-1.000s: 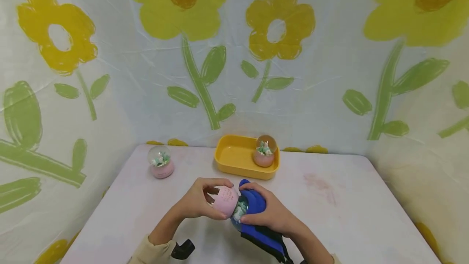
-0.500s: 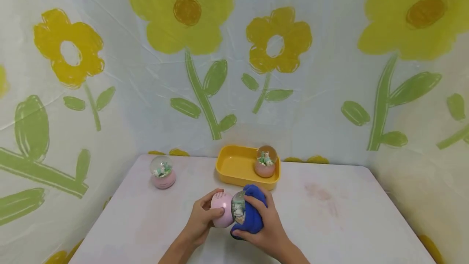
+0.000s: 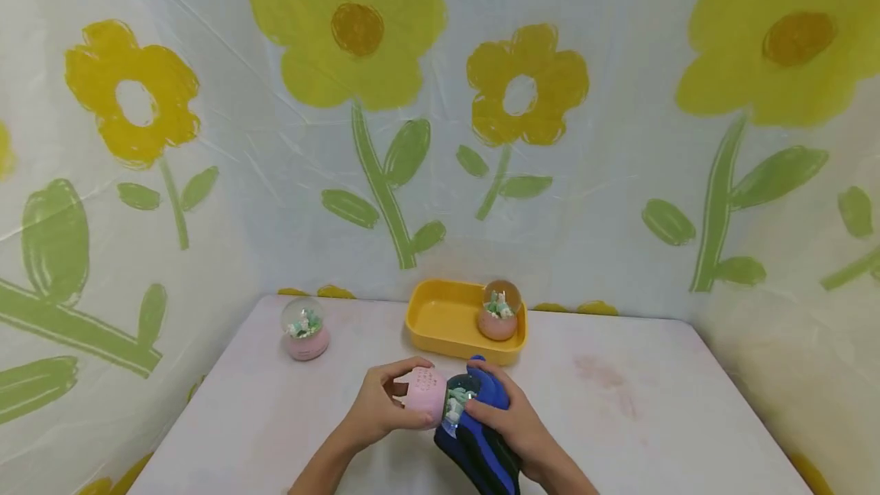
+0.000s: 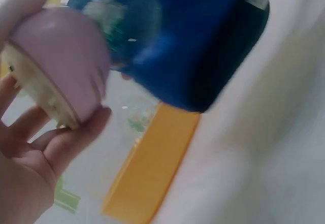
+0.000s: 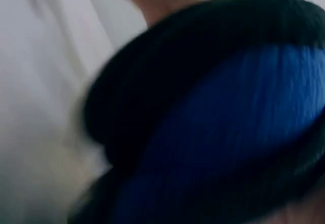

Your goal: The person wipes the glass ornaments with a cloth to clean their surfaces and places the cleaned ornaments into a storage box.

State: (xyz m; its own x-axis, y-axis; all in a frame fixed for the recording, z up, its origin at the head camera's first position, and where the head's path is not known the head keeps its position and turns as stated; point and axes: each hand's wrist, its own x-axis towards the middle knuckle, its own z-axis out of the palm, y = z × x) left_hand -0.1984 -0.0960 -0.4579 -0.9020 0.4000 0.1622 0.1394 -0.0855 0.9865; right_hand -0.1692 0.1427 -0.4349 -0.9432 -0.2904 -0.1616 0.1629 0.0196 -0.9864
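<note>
Just in front of the yellow tray, both hands hold a snow globe (image 3: 426,394) tipped on its side in the air. My left hand (image 3: 376,405) grips its pink base between thumb and fingers; the base's pale underside (image 4: 38,89) shows in the left wrist view. With my right hand (image 3: 514,412) I hold a blue cloth with black bands (image 3: 481,445) against the glass dome, thumb on the near side. Part of the dome and the white and green figures inside stay visible. The cloth hangs down toward me and fills most of the right wrist view.
A yellow tray (image 3: 440,341) stands at the back middle of the table (image 3: 619,403), with a second snow globe (image 3: 499,312) upright in its right end. Another snow globe (image 3: 305,331) stands upright at the back left. Flower-printed sheeting (image 3: 598,174) closes off the back and sides.
The globe and cloth have turned in my hands; half a second ago the cloth was bunched round the dome's right side, now it hangs down. The head view has tilted up slightly.
</note>
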